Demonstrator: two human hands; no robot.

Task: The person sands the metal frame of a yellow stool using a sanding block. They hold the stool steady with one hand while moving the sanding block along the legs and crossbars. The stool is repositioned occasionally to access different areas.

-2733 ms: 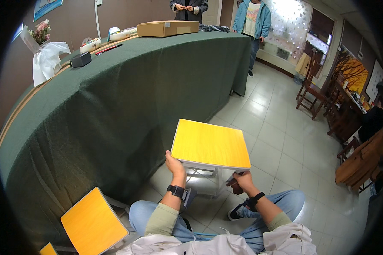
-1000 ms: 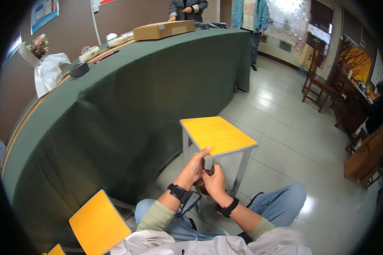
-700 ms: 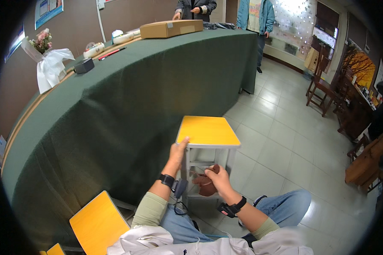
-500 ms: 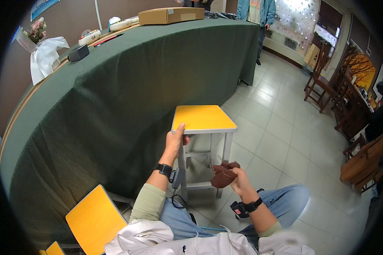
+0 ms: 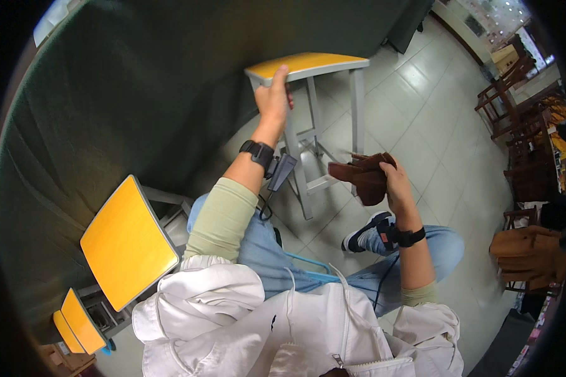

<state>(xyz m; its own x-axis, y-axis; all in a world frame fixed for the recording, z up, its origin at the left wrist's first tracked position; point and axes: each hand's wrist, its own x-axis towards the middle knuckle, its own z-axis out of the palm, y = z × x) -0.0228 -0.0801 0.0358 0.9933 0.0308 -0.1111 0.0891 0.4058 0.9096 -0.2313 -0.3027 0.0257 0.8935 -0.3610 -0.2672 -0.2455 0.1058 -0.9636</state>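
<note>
In front of me a stool with a yellow seat and grey metal legs stands on the tiled floor. My left hand is closed on the near left corner of its seat, thumb on top and fingers underneath. A crumpled dark brown cloth hangs from my right hand, pinched between thumb and fingers. That hand is to the right of the stool's legs, apart from the seat. Both wrists wear black straps, and a small grey box sits by the left one.
A table under a dark green cloth runs along the left and far side. Another yellow-topped stool stands at my left, with more yellow seats behind it. Wooden chairs line the right side.
My view has tipped downward, so the tabletop items have left it. My left hand still grips the stool's corner. The right hand has moved slightly rightward, away from the legs, with the cloth.
</note>
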